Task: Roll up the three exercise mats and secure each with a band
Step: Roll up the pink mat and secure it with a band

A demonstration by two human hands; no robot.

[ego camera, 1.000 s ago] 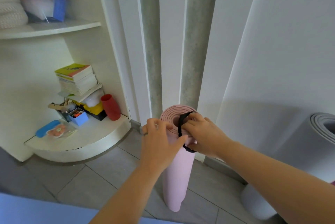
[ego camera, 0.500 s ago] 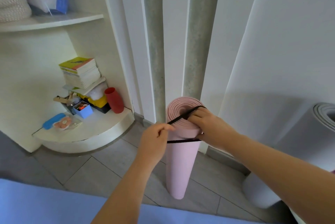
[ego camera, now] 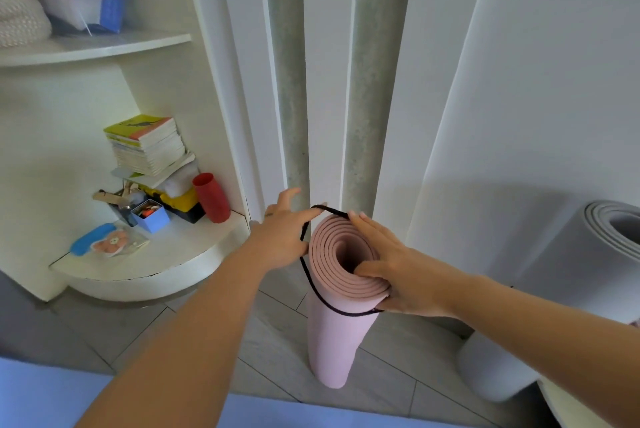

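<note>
Your right hand point(ego camera: 393, 271) pinches the rolled pink foam mat point(ego camera: 334, 341) by its rim, steadying it; your left hand point(ego camera: 282, 237) hooks the black elastic band point(ego camera: 313, 284) wide to clear it.

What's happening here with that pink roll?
A person is banding a rolled pink mat that stands on end on the floor. The right hand grips the roll's top, thumb tucked into its centre, while the left hand stretches a black band over that end. The band runs round the near side below the rim but crosses the top edge at the far side, so it is not fully on. A rolled grey mat stands to the right.
</note>
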